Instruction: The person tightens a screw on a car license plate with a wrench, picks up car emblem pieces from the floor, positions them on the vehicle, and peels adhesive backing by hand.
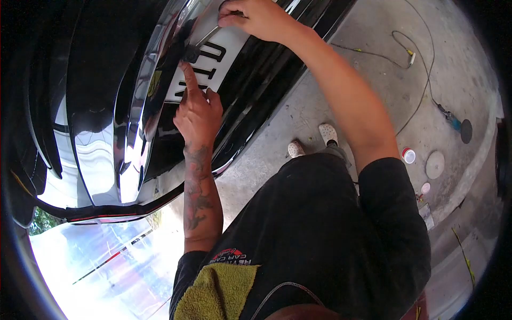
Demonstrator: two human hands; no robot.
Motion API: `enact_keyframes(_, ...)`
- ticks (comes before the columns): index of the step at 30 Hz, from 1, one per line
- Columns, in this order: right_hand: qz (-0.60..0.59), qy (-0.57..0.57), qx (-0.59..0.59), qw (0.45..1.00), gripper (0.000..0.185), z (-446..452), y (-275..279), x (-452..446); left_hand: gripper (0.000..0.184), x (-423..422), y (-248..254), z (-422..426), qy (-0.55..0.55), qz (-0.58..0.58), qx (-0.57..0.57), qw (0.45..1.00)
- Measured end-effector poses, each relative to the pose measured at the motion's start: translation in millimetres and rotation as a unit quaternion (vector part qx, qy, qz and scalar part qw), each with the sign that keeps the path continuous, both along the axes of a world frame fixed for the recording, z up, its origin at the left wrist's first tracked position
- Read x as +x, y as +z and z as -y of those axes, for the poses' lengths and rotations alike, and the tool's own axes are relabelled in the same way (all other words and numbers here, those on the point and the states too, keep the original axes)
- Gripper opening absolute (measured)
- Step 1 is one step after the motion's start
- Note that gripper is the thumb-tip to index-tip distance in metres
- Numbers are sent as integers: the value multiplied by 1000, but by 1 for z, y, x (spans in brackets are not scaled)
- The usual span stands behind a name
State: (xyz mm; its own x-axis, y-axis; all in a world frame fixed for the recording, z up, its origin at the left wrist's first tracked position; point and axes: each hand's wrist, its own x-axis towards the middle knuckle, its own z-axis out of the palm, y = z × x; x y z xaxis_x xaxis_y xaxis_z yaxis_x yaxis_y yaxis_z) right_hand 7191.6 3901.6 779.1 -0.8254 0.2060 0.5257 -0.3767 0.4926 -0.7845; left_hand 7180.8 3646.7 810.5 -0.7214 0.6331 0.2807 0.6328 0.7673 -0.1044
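Observation:
My right hand [253,18] is closed around a slim tool with a metal shaft [208,36], which looks like a screwdriver. Its shaft slants down toward a small dark part [190,53] at the edge of the white licence plate [216,66] on a black car. My left hand [198,114] has its index finger stretched out, the tip at that dark part, and the other fingers partly bent. Nothing shows in the left hand. Exactly where the tool's tip meets the dark part is hard to make out.
Glossy black bodywork [96,106] with a chrome strip [130,176] fills the left. On the concrete floor lie a cable [426,80], a blue power tool [453,121], a round pad [435,164] and a small tub [408,155]. A yellow-green towel [218,290] lies over my chest.

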Motion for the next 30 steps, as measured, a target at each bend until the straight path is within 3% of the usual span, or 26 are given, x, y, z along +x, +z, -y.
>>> enact_keyframes(4,-51,-96,23,994,23,19,-38,-9,84,-1,1,1,-3,-8,6,1000)
enact_keyframes(15,-8,-105,-149,983,23,71,-69,6,84,-5,4,4,0,-15,-16,1000)
enact_keyframes(25,9,-41,-115,992,23,43,-71,23,93,12,-10,-3,-34,56,-14,998)
enact_keyframes(30,47,-137,-153,978,26,-9,-91,64,95,24,-15,-72,-100,101,-48,989)
